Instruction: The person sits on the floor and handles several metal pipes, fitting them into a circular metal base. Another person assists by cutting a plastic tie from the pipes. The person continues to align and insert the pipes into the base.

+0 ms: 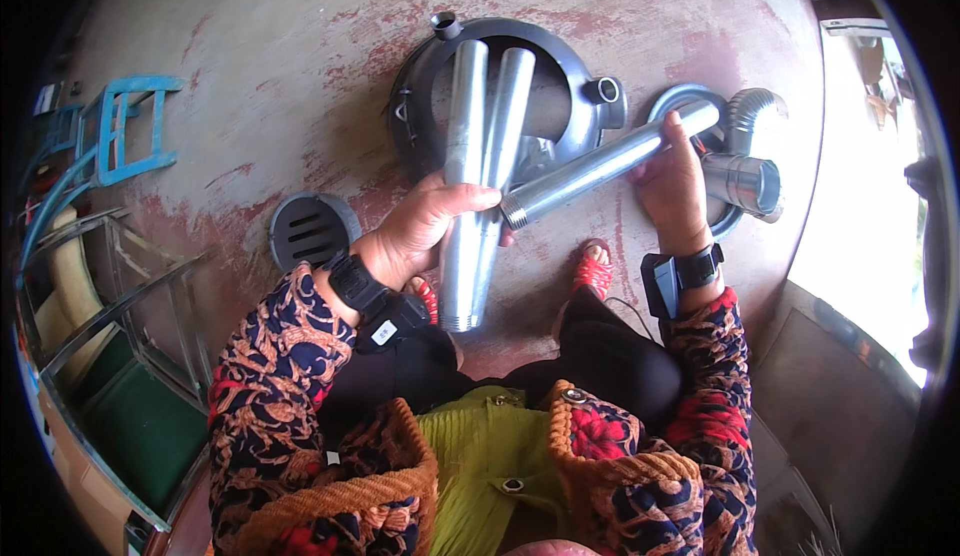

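Note:
My left hand (425, 221) is closed around two long silver metal pipes, a left pipe (465, 146) and a right pipe (509, 116), side by side and pointing away from me. The near end of the left one is threaded. In my right hand (672, 191) is a third metal pipe (605, 164), gripped near its far right end and slanting down to the left. Its threaded end comes close to my left thumb; whether they touch I cannot tell. Beyond the pipes a dark round ring-shaped metal body (420, 66) with short stub outlets lies on the floor, partly hidden.
A round slotted grate (314, 231) lies left of my feet. At right are a silver elbow duct (755, 121), a short duct piece (742, 184) and a dark ring (690, 94). A blue stool (140, 171) and a metal-framed chair (150, 416) stand at left.

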`<state>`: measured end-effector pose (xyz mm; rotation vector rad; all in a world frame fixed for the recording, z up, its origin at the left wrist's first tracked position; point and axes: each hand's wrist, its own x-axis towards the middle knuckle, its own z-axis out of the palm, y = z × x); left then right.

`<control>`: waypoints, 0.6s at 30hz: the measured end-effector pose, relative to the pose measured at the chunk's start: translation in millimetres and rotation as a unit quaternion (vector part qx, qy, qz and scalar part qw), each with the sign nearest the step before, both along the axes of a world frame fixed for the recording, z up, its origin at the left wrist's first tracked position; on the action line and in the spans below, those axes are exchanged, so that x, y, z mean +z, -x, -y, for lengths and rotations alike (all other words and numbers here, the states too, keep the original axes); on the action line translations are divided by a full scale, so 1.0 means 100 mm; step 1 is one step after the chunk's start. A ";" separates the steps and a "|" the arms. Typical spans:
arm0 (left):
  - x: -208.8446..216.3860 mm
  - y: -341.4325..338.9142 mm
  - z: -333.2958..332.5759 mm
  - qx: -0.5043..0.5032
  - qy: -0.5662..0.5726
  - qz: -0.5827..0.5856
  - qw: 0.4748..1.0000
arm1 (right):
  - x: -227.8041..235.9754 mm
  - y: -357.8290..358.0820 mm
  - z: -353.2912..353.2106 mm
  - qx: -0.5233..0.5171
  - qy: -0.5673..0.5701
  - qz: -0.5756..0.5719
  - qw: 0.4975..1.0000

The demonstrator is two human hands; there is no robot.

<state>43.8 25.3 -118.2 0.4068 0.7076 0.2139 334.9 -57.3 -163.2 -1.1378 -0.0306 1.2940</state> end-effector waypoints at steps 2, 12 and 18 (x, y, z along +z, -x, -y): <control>-0.05 0.04 -0.01 0.011 -0.010 -0.030 0.999 | 0.16 -0.19 -0.03 -0.008 -0.034 0.041 0.999; -0.31 0.30 -0.12 0.053 -0.078 -0.150 0.984 | 0.76 -0.81 -0.04 -0.151 -0.120 0.444 0.875; -0.39 0.38 -0.13 0.068 -0.073 -0.192 0.976 | 0.57 -0.54 -0.18 -0.122 -0.102 0.493 0.856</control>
